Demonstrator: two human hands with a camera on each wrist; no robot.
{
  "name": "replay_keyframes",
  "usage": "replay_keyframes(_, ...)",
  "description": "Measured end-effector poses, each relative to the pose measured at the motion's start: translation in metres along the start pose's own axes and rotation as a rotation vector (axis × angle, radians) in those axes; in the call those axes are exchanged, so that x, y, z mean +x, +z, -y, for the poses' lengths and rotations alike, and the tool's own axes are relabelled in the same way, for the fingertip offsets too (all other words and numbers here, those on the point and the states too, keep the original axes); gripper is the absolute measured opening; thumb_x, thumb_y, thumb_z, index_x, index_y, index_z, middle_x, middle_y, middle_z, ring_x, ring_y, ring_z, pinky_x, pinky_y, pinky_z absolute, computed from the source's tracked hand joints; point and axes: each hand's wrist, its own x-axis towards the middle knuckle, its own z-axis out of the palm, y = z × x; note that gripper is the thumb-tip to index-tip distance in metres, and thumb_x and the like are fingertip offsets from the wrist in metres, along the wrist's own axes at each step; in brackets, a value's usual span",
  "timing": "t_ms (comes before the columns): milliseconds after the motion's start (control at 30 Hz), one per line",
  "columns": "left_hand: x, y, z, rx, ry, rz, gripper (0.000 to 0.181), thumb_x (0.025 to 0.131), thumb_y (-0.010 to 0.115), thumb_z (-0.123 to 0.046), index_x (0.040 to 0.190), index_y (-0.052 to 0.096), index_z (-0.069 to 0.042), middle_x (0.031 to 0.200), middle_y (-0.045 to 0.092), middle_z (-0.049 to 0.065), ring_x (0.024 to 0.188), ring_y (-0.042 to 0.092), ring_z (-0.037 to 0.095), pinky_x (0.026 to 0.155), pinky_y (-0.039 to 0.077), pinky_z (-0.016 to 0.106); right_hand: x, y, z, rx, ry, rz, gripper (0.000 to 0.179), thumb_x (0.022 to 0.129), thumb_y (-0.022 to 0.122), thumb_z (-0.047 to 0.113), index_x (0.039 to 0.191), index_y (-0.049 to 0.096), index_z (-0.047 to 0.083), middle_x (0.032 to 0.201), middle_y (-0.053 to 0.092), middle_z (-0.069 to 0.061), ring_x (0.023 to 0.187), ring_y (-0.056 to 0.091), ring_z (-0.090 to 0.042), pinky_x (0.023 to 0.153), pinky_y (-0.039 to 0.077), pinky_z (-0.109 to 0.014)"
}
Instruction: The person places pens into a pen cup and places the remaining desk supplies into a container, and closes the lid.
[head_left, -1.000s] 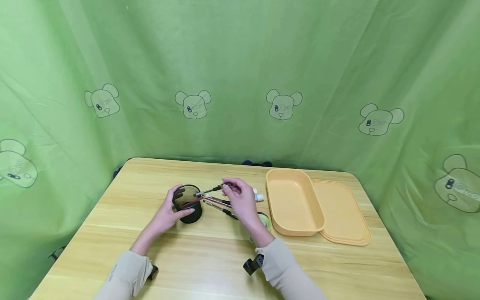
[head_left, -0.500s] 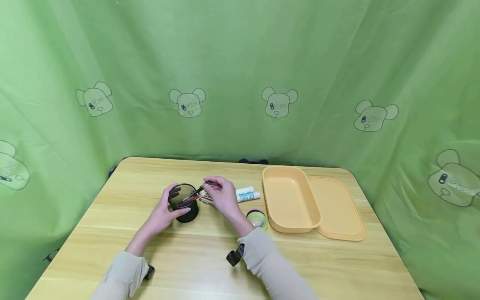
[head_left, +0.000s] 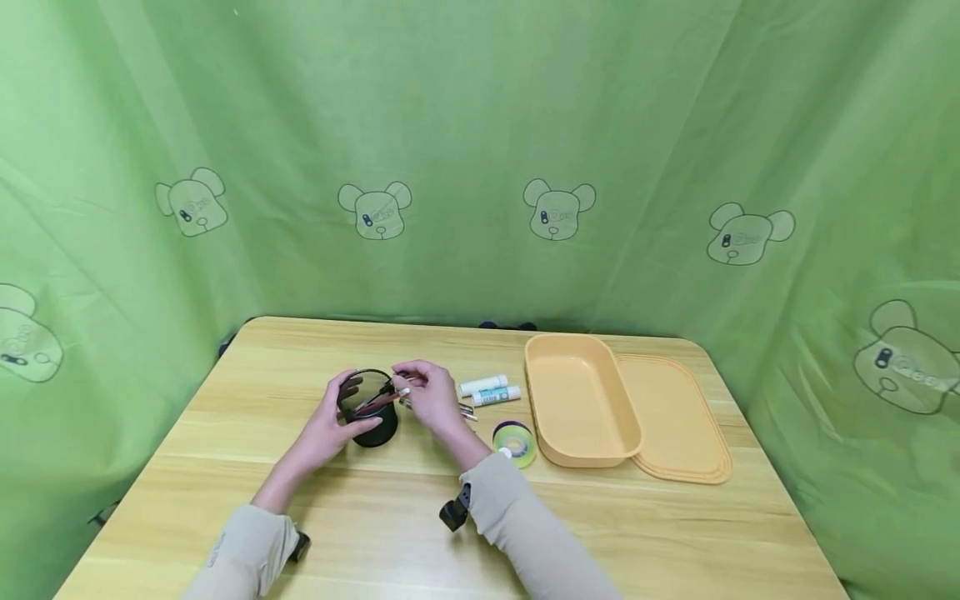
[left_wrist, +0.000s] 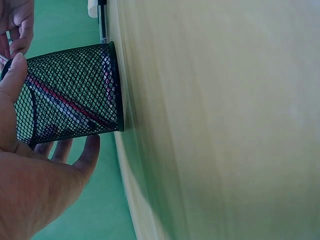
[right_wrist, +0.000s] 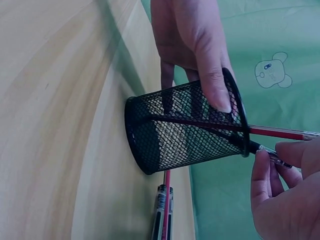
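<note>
My left hand (head_left: 327, 425) holds a black mesh pen cup (right_wrist: 185, 127), fingers around its far side and thumb near the rim. The cup stands upright on the table. My right hand (head_left: 432, 402) is at the cup's mouth, pinching a black pen (right_wrist: 275, 155) whose lower part is inside the cup. A red pencil (right_wrist: 275, 132) leans in the cup, its white end sticking out past the rim close to my right fingers. Through the mesh in the left wrist view, the slanted pencil (left_wrist: 65, 100) shows. On the table beside the cup lie several pens (right_wrist: 164, 210), partly behind my right hand.
Two white glue sticks (head_left: 497, 396) lie right of my right hand. Nearer me is a green tape roll (head_left: 527, 450). An open orange box (head_left: 585, 408) stands farther right, overlapping its flat lid (head_left: 682, 417). A green curtain (head_left: 465, 275) hangs behind the table (head_left: 375, 517).
My right hand has moved left to the cup, bringing the black pen from above the table into its mouth. The glue sticks and tape roll are more exposed. The left hand keeps its hold.
</note>
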Motion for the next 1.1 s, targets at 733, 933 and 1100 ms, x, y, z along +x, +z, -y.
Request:
replay_keyframes(733,0.001,0.001,-0.001,0.014,-0.016,0.001,0.097,0.088,0.084,-0.025,0.161,0.021,-0.014,0.156,0.043,0.026,0.141,0.046,0.047,0.121,0.032,0.064,-0.001,0.002,-0.012,0.125,0.056,0.012,0.037,0.091,0.076,0.001,0.127,0.072,0.006,0.112,0.075,-0.009,0.088,0.072,-0.013,0.087,0.064,-0.044)
replay_keyframes(933,0.0,0.0,-0.003,0.016,-0.026,0.002,0.099,0.088,0.084,-0.025,0.162,0.019,-0.015,0.156,0.043,0.026,0.141,0.045,0.049,0.12,0.031,0.066,-0.009,-0.004,-0.015,0.127,0.047,0.003,0.042,0.089,0.071,-0.008,0.129,0.07,0.005,0.12,0.072,-0.013,0.096,0.072,-0.021,0.079,0.063,-0.026)
replay_keyframes(1100,-0.006,0.001,-0.023,0.014,-0.049,0.006,0.096,0.089,0.082,-0.019,0.162,0.019,-0.012,0.156,0.04,0.031,0.141,0.042,0.053,0.12,0.029,0.068,-0.016,-0.012,-0.02,0.076,0.015,-0.007,0.037,0.093,0.073,0.003,0.13,0.068,0.002,0.122,0.07,-0.018,0.104,0.071,-0.027,0.087,0.062,-0.029)
